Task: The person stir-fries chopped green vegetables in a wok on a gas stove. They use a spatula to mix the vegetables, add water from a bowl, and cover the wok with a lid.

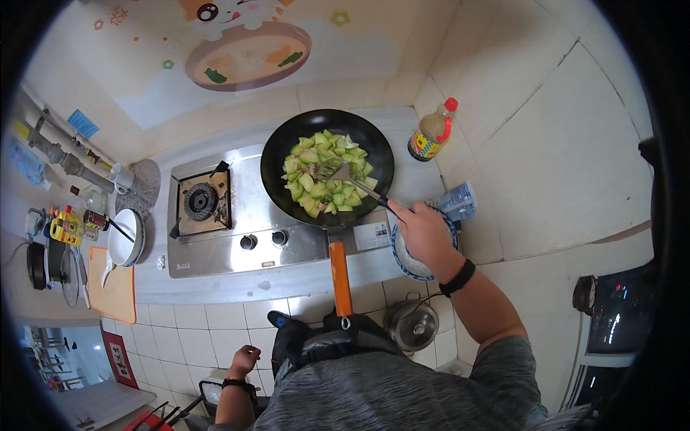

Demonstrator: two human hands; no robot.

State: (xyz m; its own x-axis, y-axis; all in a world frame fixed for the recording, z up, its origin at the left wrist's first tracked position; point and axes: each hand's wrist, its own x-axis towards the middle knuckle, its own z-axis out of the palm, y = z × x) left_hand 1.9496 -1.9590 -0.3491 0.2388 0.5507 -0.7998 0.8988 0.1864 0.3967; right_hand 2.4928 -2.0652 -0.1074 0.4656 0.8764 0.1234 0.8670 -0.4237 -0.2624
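My right hand [423, 231] grips the dark handle of a metal slotted spatula [340, 173]. The spatula's head rests among chopped pale-green vegetable pieces [307, 156], with small bits of what may be meat mixed in. They lie in a black wok [329, 119] over the right side of a stainless steel gas stove [253, 207]. The wok's orange handle [340, 277] points towards my body, with neither hand on it. Low at my left side, away from the counter, my left hand [246, 356] hangs with curled fingers and nothing visible in it.
Beneath my right forearm sits a blue-rimmed bowl [400, 253]. A red-capped sauce bottle [433, 129] stands right of the wok. Leftward are a bare burner [200, 202], white bowls [123, 250], an orange-edged cutting board [113, 288] and several bottles. A lidded metal pot [414, 326] is on the floor.
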